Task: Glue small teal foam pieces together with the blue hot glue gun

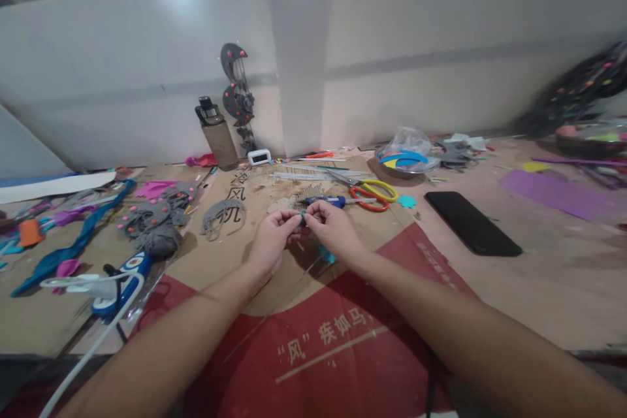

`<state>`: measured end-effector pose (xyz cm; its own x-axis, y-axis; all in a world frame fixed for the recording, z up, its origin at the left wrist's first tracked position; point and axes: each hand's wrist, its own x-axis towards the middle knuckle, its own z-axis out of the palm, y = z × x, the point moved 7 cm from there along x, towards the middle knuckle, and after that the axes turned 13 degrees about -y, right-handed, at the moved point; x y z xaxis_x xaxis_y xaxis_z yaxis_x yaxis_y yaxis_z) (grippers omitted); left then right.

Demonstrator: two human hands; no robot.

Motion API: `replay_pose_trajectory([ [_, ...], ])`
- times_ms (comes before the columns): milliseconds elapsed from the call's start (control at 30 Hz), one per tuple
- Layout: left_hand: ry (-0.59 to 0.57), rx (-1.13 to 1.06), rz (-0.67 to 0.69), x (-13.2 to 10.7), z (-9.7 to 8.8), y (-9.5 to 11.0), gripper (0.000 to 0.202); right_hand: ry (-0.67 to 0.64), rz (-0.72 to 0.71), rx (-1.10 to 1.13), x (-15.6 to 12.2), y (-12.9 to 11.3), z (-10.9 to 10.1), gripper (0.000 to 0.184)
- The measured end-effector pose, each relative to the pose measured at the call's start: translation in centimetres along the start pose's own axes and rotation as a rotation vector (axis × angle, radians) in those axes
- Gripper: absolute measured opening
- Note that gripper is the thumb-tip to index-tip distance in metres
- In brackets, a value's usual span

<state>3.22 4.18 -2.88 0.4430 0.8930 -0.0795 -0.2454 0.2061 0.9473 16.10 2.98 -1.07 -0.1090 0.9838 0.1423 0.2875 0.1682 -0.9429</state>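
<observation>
My left hand [274, 238] and my right hand [334, 228] meet over the cardboard, thumbs and forefingers pinched together. Between their fingertips is a small dark teal piece [302, 216], too small and covered for its kind to show. Under the hands, near my right wrist, lies a bright blue cutout [326, 255] beside a thin pale strand. Just beyond the fingers sit a blue-handled tool [327, 201] and scissors [371, 196] with yellow and orange handles. Another blue flower-shaped cutout [407, 201] rests to their right.
The red and brown cardboard [392, 353] covers the table's middle. On the right lies a black phone [470, 222]. At left are a grey yarn ball [161, 241] and a blue-and-white corded device [132, 274]. A bottle [220, 140] and a bowl [404, 171] stand near the wall.
</observation>
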Motion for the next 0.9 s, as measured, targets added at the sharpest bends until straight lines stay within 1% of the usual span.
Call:
replay_pose_trajectory([
  [100, 0.000, -0.009, 0.002, -0.1, 0.0, 0.3, 0.027, -0.009, -0.021, 0.003, 0.0, -0.2, 0.2, 0.013],
  [200, -0.048, -0.025, 0.012, -0.2, 0.1, 0.7, 0.021, 0.002, -0.017, 0.012, -0.1, -0.4, 0.1, 0.012],
  [333, -0.131, -0.081, -0.003, 0.0, 0.4, 0.6, 0.033, 0.018, 0.011, 0.029, -0.1, -0.4, -0.2, 0.013],
  [400, -0.146, -0.086, -0.019, 0.1, 0.5, 0.4, 0.031, 0.019, 0.017, 0.016, -0.1, -0.2, -0.3, 0.013],
  [500, -0.114, -0.041, -0.030, 0.3, 0.4, 0.3, 0.022, -0.002, 0.014, 0.003, 0.0, 0.1, -0.1, 0.014],
  [600, -0.049, 0.031, -0.020, 0.3, 0.0, 0.4, 0.028, -0.019, -0.030, -0.003, 0.0, 0.1, 0.2, 0.014],
  [667, -0.026, 0.057, -0.012, 0.3, -0.1, 0.6, 0.032, -0.013, -0.060, -0.022, -0.1, -0.1, 0.2, 0.015],
  [800, -0.007, 0.036, 0.012, 0.6, -0.5, 1.1, 0.033, -0.009, -0.101, -0.012, 0.0, -0.2, 0.2, 0.019],
  [900, 0.054, -0.008, 0.050, 0.9, -1.7, 1.9, 0.028, -0.013, -0.132, -0.036, -0.1, -0.4, 0.3, 0.020],
])
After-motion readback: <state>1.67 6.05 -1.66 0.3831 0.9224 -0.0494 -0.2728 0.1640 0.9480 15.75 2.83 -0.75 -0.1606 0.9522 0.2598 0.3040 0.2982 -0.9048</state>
